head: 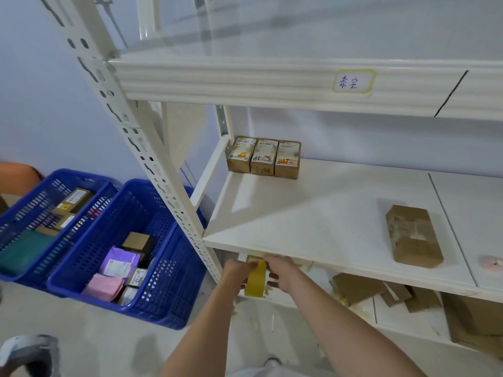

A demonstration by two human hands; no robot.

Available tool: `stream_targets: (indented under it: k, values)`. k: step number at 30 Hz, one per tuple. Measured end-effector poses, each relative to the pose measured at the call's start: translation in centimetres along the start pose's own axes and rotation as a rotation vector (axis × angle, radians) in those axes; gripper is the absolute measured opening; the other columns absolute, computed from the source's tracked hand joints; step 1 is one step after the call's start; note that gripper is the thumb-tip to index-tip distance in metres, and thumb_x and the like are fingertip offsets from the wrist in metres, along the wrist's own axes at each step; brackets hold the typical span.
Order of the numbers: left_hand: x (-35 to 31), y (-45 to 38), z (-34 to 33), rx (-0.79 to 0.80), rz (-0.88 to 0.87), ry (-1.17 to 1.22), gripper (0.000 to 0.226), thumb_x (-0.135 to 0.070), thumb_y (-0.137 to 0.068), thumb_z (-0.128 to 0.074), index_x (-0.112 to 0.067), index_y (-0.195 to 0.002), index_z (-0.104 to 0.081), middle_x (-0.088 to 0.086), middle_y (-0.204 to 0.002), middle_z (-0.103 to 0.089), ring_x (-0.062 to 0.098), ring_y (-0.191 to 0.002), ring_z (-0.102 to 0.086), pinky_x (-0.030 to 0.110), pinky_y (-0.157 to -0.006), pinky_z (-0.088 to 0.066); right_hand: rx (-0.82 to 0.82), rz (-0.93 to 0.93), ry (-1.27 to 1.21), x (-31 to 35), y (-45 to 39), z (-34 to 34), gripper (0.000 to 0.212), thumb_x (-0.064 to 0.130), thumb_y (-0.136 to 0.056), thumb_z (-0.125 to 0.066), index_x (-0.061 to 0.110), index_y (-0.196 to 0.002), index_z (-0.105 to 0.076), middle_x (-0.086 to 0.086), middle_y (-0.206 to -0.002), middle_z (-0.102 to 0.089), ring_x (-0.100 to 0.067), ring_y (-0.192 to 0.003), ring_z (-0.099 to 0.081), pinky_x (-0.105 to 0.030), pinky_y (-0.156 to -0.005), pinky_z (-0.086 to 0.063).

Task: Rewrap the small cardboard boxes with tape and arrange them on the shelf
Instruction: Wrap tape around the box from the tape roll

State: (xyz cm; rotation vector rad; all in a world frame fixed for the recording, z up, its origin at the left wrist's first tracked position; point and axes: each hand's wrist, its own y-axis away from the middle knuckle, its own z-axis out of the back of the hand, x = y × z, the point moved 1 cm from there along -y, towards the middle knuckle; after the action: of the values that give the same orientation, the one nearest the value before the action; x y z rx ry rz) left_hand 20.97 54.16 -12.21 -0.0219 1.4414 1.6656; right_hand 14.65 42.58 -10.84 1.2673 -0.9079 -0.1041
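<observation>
**One roll of tape in my two hands**

I hold one roll of yellow tape point(255, 280) in front of the white shelf point(313, 213), just below its front edge. My left hand point(234, 273) grips the roll on one side. My right hand point(280, 272) holds the other side, fingers curled round it. The roll is round and shiny.

Far back on the shelf, by the left corner, three small cardboard boxes point(264, 157) stand side by side, touching. They are brown with pale labels. Nearer the front of the shelf, well to the right of my hands, one more brown box point(413, 236) lies flat. It looks rough and torn on top.

Left of the shelf, on the floor, sit two blue plastic baskets point(168, 268) full of little holes, side by side. They hold more boxes and soft packets.
</observation>
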Motion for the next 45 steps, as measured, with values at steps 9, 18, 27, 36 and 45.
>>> stream_targets:
  k: [9, 18, 27, 36, 45]
  values:
    - [0.0, 0.1, 1.7, 0.146, 0.073, 0.045, 0.041, -0.035, -0.088, -0.077, -0.009, -0.116, -0.062, 0.007, -0.109, -0.069, 0.021, -0.09, -0.062, 0.033, -0.074, -0.043, 0.012, 0.044, -0.115, -0.9, -0.7, -0.8, 0.039, 0.025, -0.084, -0.079, 0.011, -0.119, -0.068, -0.01, -0.108, -0.071, -0.025, -0.097, -0.066, -0.033, -0.066, -0.052]
    - [-1.7, 1.8, 2.2, 0.185, 0.14, 0.019, 0.035, -0.042, -0.089, -0.069, -0.013, -0.106, -0.065, 0.006, -0.105, -0.069, 0.019, -0.084, -0.058, 0.03, -0.072, -0.041, -0.041, 0.024, -0.084, 0.9, -0.5, -1.8, 0.045, 0.013, -0.077, -0.087, -0.002, -0.113, -0.065, -0.016, -0.104, -0.07, -0.029, -0.085, -0.066, -0.034, -0.066, -0.056]
    - [-4.7, 3.7, 4.1, 0.192, 0.046, -0.039, 0.036, -0.039, -0.088, -0.068, -0.01, -0.11, -0.061, 0.012, -0.103, -0.07, 0.028, -0.091, -0.068, 0.039, -0.089, -0.055, -0.041, 0.092, -0.039, 3.1, 1.9, -1.3, 0.025, 0.012, -0.074, -0.088, -0.001, -0.087, -0.07, -0.013, -0.075, -0.068, -0.024, -0.061, -0.061, -0.026, -0.051, -0.049]
    - [-9.2, 5.2, 2.1, 0.062, -0.21, -0.422, 0.075, -0.066, -0.067, -0.064, -0.012, -0.119, -0.06, 0.011, -0.111, -0.068, 0.031, -0.098, -0.067, 0.045, -0.097, -0.054, 0.211, 0.095, -0.101, 6.6, 3.7, 5.0, 0.01, 0.009, -0.091, -0.071, 0.006, -0.082, -0.072, -0.007, -0.076, -0.071, -0.017, -0.066, -0.056, -0.025, -0.061, -0.048]
    - [-14.9, 7.4, -4.9, 0.144, -0.43, -0.523, 0.061, -0.06, -0.084, -0.07, -0.018, -0.127, -0.065, 0.009, -0.12, -0.064, 0.029, -0.107, -0.062, 0.04, -0.094, -0.053, 0.072, 0.264, -0.115, 10.1, 5.1, 15.1, 0.01, 0.003, -0.09, -0.072, -0.005, -0.096, -0.071, -0.016, -0.089, -0.072, -0.027, -0.08, -0.066, -0.035, -0.072, -0.059]
